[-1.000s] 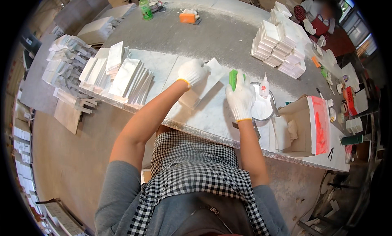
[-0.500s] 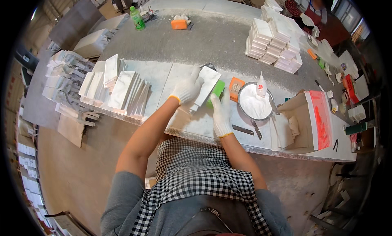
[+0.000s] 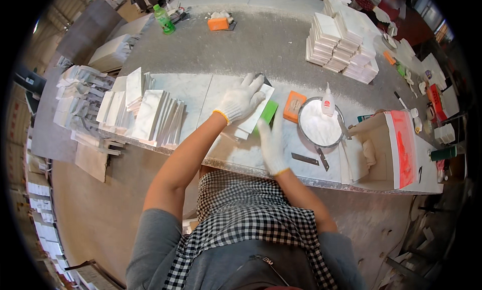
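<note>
My left hand (image 3: 241,100), in a white knit glove, lies with fingers spread on top of a white marble-look tile (image 3: 251,122). The tile rests at a slant on the pale slab, and the hand covers part of it. Along its right side stands a bright green block (image 3: 269,112). My right hand (image 3: 272,145), gloved the same way, is beside the near end of the green block with fingers stretched out. I cannot tell whether it touches the block. At the tile's far end a dark piece (image 3: 264,80) peeks out.
Rows of tiles (image 3: 150,112) stand on the left. An orange block (image 3: 294,106), a bowl (image 3: 303,134) of white powder with a small bottle (image 3: 328,104), flat metal strips (image 3: 305,159) and an open carton (image 3: 405,152) lie to the right. Stacked tiles (image 3: 326,34) and another person are beyond.
My left hand has moved from the tile's left edge onto its top, fingers now spread. The right hand has shifted slightly toward me along the green block. The whole view has swung a little.
</note>
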